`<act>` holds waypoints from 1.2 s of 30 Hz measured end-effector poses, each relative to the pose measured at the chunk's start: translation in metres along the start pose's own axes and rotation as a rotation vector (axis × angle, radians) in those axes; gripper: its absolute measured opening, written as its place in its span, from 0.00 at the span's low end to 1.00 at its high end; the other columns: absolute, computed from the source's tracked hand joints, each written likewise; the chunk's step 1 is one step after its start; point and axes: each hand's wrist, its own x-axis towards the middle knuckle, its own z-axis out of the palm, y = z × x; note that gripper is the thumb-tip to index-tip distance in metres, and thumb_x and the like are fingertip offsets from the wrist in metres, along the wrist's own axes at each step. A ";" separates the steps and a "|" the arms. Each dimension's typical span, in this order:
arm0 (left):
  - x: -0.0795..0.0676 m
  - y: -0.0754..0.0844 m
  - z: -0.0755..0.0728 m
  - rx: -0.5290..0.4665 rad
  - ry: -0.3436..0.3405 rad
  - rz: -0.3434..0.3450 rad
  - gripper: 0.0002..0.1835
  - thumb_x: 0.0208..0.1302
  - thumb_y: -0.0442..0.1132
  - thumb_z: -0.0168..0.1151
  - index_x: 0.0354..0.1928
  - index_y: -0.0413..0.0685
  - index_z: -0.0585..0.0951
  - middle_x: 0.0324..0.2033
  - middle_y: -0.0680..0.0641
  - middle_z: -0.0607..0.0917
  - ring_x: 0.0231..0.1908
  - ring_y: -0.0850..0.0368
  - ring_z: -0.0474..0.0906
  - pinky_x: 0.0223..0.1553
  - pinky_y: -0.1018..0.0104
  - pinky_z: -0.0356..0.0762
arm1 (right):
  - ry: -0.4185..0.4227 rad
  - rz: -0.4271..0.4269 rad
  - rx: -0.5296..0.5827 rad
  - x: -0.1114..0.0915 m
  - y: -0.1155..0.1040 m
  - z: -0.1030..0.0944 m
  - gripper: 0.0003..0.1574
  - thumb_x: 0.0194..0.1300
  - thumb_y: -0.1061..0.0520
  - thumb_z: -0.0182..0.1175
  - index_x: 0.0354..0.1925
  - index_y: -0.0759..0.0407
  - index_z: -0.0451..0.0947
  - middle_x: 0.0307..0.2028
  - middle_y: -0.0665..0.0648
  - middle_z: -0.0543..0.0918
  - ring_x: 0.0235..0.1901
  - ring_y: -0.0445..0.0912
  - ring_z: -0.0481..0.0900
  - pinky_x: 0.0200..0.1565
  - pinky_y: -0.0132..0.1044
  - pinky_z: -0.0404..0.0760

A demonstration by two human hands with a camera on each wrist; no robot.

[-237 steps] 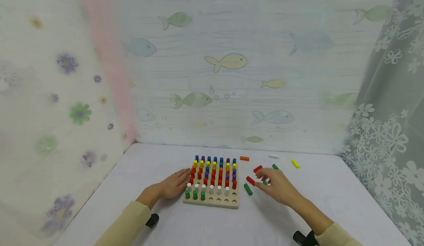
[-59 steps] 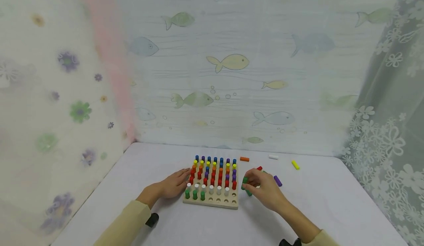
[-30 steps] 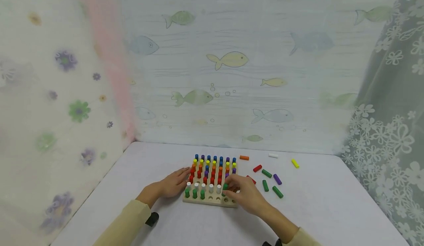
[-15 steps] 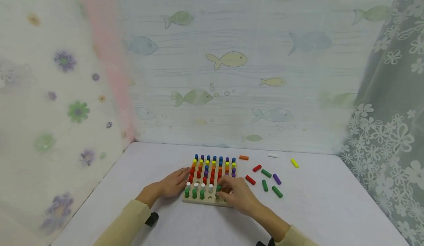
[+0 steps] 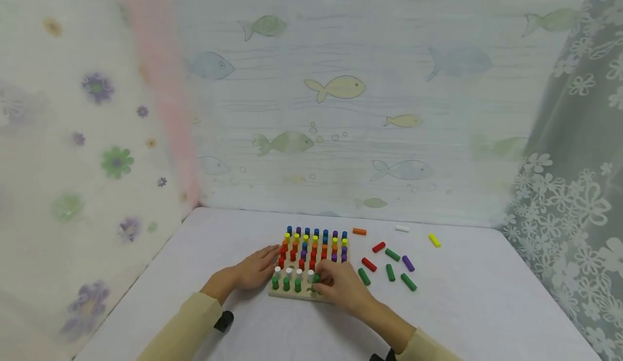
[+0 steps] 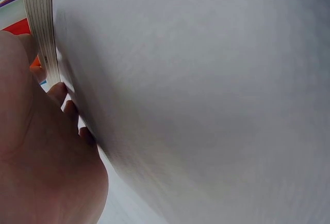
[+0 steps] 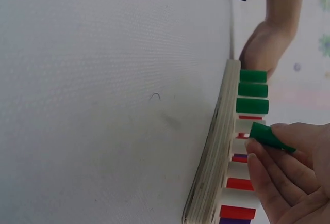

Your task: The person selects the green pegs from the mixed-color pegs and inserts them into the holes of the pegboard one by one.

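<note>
A wooden pegboard point(image 5: 304, 296) stands on the white cloth, bearing rows of upright coloured pegs. Between thumb and fingers my right hand point(image 5: 344, 288) pinches a green peg point(image 7: 268, 136), tilted above the front row, close to a hole right of three standing green pegs point(image 7: 252, 90). Part of the board's right side is hidden behind this hand in the head view. My left hand point(image 5: 255, 271) lies at the board's left edge, its extended fingers touching the side; in the left wrist view, fingertips point(image 6: 59, 92) meet the layered wooden edge.
Loose pegs lie right of the board: several green point(image 5: 409, 282), two red point(image 5: 369, 264), one purple point(image 5: 408, 263), one orange point(image 5: 359, 231), one white point(image 5: 402, 228) and one yellow point(image 5: 434, 240). Fabric walls with fish and flowers border the table point(image 5: 467, 307).
My right hand has carried the green peg leftward from beside the board, along the front row to near the standing green pegs. My left hand has stayed at the board's edge.
</note>
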 end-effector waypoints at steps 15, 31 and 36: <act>0.012 -0.020 0.013 0.021 0.043 0.049 0.32 0.80 0.46 0.43 0.80 0.45 0.56 0.79 0.42 0.57 0.78 0.40 0.51 0.76 0.41 0.52 | -0.009 -0.003 -0.042 0.006 0.000 0.009 0.10 0.64 0.62 0.71 0.43 0.60 0.82 0.34 0.50 0.89 0.33 0.35 0.83 0.37 0.26 0.83; 0.013 -0.021 0.014 -0.003 0.038 0.020 0.33 0.80 0.47 0.45 0.81 0.49 0.55 0.80 0.44 0.57 0.79 0.42 0.50 0.76 0.42 0.52 | -0.036 0.047 -0.027 0.008 -0.004 0.015 0.09 0.63 0.64 0.71 0.42 0.59 0.82 0.34 0.49 0.88 0.32 0.35 0.82 0.37 0.27 0.84; 0.013 -0.020 0.014 -0.004 0.032 0.015 0.33 0.80 0.47 0.45 0.81 0.49 0.55 0.80 0.45 0.56 0.79 0.42 0.50 0.76 0.42 0.52 | -0.037 0.063 -0.035 0.009 -0.004 0.017 0.09 0.63 0.63 0.71 0.41 0.57 0.82 0.34 0.47 0.87 0.32 0.34 0.81 0.38 0.26 0.83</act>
